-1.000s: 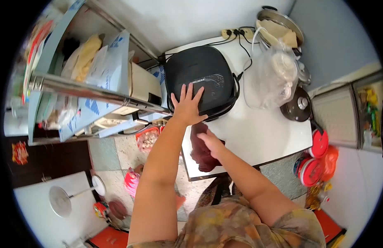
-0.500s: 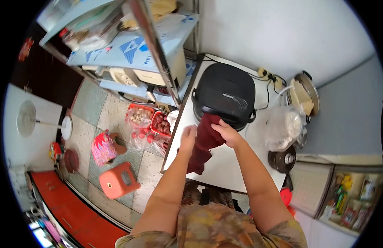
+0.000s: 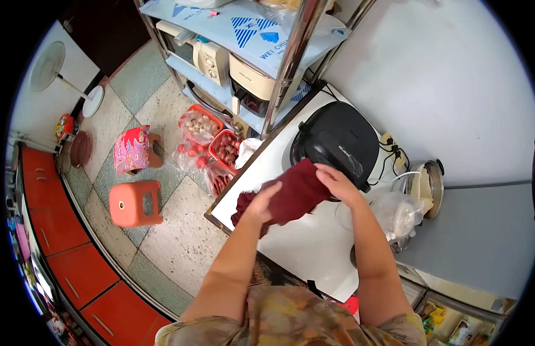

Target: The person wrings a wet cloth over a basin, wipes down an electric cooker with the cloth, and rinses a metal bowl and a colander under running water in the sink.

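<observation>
A dark maroon cloth (image 3: 296,193) is stretched between my two hands above the white tabletop. My left hand (image 3: 264,203) grips its left part, where a bunched end hangs past the fingers. At the upper right corner, my right hand (image 3: 338,184) pinches the cloth between thumb and fingers. Just beyond the cloth stands a black lidded electric cooker (image 3: 337,144), its near side partly hidden by the cloth and my right hand.
A metal shelf rack (image 3: 290,63) holds a cream air fryer (image 3: 250,78). Right of the cooker are a power strip (image 3: 388,141), a steel pot (image 3: 434,187) and a plastic bag (image 3: 397,213). Red baskets (image 3: 224,149) and an orange stool (image 3: 135,203) sit on the floor.
My left hand, blurred beside the cloth before, now holds it. The cloth is spread wider and more level between my hands. The camera view has turned.
</observation>
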`<state>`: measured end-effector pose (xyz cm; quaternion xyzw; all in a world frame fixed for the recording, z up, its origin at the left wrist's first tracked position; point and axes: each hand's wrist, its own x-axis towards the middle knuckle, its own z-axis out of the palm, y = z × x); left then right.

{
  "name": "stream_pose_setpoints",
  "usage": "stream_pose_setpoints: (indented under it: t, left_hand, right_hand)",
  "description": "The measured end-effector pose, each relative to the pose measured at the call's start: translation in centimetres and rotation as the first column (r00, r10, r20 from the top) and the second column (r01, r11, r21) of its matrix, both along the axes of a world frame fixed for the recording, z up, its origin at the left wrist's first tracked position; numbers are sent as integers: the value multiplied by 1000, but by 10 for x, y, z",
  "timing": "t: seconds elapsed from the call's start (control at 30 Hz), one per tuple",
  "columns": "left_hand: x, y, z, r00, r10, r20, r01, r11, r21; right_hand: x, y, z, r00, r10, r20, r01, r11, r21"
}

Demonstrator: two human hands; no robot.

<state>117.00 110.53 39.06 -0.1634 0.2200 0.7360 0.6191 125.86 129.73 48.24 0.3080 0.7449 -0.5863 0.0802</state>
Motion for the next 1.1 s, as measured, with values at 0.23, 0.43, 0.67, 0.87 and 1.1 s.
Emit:
stream_pose_setpoints:
  t: [0.23, 0.43, 0.67, 0.87, 1.1]
  left_hand:
    - [-26, -36, 13, 905, 242, -351, -338, 909, -244]
    - [27, 23, -24, 585, 20, -811, -349, 909, -229]
    - [63, 82, -29, 502, 138, -854, -458, 880, -127]
    - [-3, 86, -47, 494, 89, -865, -417, 897, -146]
    - [-101, 98, -5, 546, -366, -754, 62, 915, -399]
  right_hand:
    - [9, 25, -22, 925, 246, -290, 78, 623, 779]
    - [14, 18, -48, 961, 152, 231, -276, 477, 835]
    - [11, 19, -46, 946, 161, 283, -325, 500, 802]
    - [9, 16, -47, 946, 148, 288, -324, 479, 816]
    - [6, 16, -46, 944, 148, 295, -329, 485, 810]
